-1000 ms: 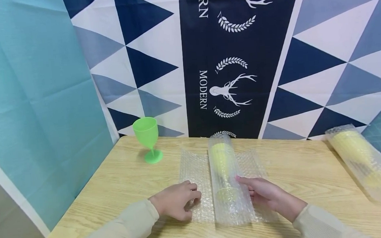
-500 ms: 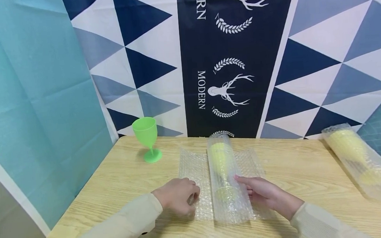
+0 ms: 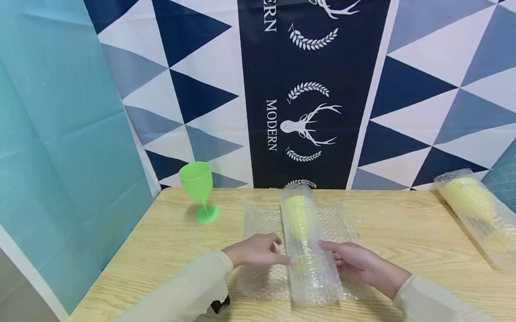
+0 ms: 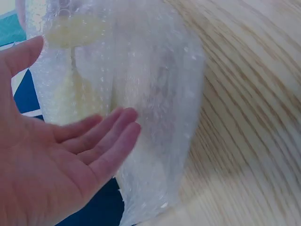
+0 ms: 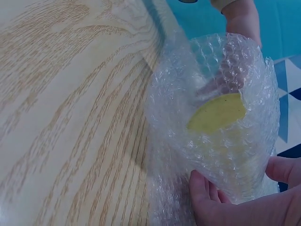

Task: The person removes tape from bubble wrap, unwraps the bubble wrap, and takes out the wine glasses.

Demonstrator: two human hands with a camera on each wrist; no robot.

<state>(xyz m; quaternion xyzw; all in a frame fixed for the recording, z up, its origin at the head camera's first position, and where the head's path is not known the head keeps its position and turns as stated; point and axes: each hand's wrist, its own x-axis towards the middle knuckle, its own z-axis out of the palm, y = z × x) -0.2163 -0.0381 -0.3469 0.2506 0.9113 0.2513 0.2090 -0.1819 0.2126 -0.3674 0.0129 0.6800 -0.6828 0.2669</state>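
Gripping the right edge of a clear bubble-wrap roll (image 3: 314, 287) is the right hand (image 3: 359, 263), at the roll's four o'clock. The left hand (image 3: 260, 251), at nine o'clock, is unclenched, grasping nothing; fingertip contact cannot be confirmed. Inside the roll, on a light wood table (image 3: 403, 240), lies a yellow stemmed goblet (image 3: 298, 218). Wrapping appears unfinished: flat bubble wrap (image 3: 262, 220) spreads on both sides. At three o'clock, a wrapped yellow goblet-shaped item (image 3: 469, 198) appears done. At ten, an upright plastic-looking green goblet (image 3: 197, 181) remains bare.

A wood-grain surface (image 3: 402, 230) is standing before a cloth (image 3: 315, 77) of blue and white triangles. A dark stripe (image 3: 305, 70) is running down its middle, while teal fabric (image 3: 53, 125) is hanging at left.
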